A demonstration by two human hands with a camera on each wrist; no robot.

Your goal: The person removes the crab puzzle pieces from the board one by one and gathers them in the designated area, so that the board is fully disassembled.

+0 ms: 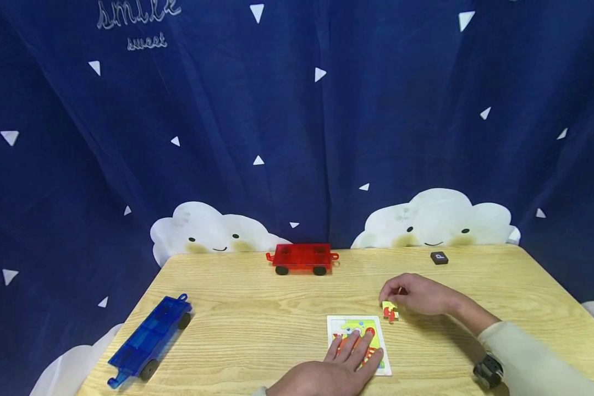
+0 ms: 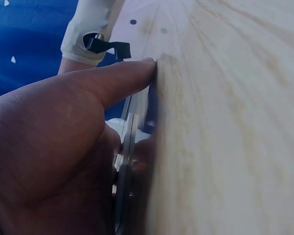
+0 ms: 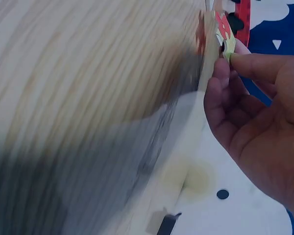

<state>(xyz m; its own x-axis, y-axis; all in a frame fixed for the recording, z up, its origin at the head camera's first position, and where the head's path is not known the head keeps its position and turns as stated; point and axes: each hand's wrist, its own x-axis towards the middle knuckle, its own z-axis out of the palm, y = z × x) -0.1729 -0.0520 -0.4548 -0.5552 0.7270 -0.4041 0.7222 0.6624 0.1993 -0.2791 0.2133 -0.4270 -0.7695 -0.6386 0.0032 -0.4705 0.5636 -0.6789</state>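
A small picture puzzle in a white frame [image 1: 385, 360] lies on the wooden table near its front. My left hand [image 1: 334, 371] rests on it with fingers spread and straight, covering part of the colourful picture. In the left wrist view the thin edge of the puzzle board [image 2: 131, 142] shows beyond the palm. My right hand [image 1: 418, 294] pinches a yellow and red puzzle piece [image 1: 390, 311] just beyond the frame's upper right corner. The right wrist view shows that piece [image 3: 224, 29] between thumb and fingertips, with the other fingers curled beneath.
At the back of the table [image 1: 227, 319] stands a red toy wagon base [image 1: 302, 257] with black wheels. A blue one [image 1: 150, 335] is at the left edge. A small dark block [image 1: 439, 257] marked P sits at the back right, before a dark blue curtain [image 1: 287, 110].
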